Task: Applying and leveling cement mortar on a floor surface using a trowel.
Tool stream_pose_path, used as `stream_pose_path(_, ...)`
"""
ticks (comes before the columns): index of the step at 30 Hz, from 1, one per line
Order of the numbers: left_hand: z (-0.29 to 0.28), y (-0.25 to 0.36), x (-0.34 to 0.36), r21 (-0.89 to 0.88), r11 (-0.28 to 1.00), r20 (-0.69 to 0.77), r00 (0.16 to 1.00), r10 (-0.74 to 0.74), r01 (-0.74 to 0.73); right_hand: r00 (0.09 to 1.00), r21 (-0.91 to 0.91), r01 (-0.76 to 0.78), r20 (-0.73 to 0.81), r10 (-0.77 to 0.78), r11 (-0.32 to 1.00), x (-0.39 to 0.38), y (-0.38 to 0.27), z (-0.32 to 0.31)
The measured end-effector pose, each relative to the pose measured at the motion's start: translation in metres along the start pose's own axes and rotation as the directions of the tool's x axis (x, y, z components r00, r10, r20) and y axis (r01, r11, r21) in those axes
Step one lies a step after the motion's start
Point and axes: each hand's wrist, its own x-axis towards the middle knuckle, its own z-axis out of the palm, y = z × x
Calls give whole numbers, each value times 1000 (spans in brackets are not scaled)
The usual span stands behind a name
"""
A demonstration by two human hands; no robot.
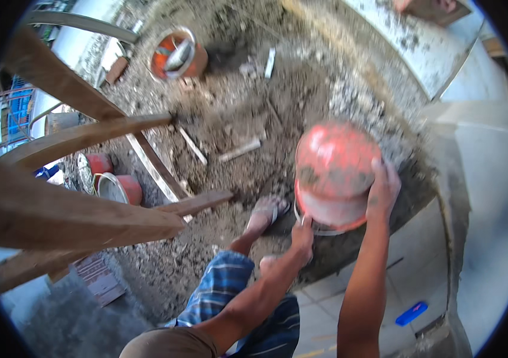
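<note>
The red plastic bucket (334,152) is tipped over before the person, probably stiff, and slippery where muddy; the left hand (304,240) closes at its rim, the right hand (383,188) curves around its side near the base, a sensible hold; rubbly dirt (236,122) borders pale floor tiles (421,256); timber beams (57,221) stand leftward.

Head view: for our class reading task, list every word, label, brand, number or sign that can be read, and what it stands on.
No text can be read.
Red bucket, at the left hand and right hand: smeared and blurred, no legible lettering.
Blue object on the tiles: small mark, too small to read.
</note>
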Motion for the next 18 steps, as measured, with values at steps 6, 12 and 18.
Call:
stream_pose_path(6, -80, 37, -131, -190, 981, 245, 969, 16, 32, 996, 187, 25, -88, -8, 982, -94, -92, -51)
stream_pose_path(12, -196, 92, -257, 33, 874, 459, 784, 418, -486, 856, 728, -461, 215, 470, 508, -185, -27, -87)
stream_pose_path(18, -317, 119, -313, 252, 918, 322, 921, 220, -307, 453, 526, -839, 528, 718, 142, -339, 62, -12)
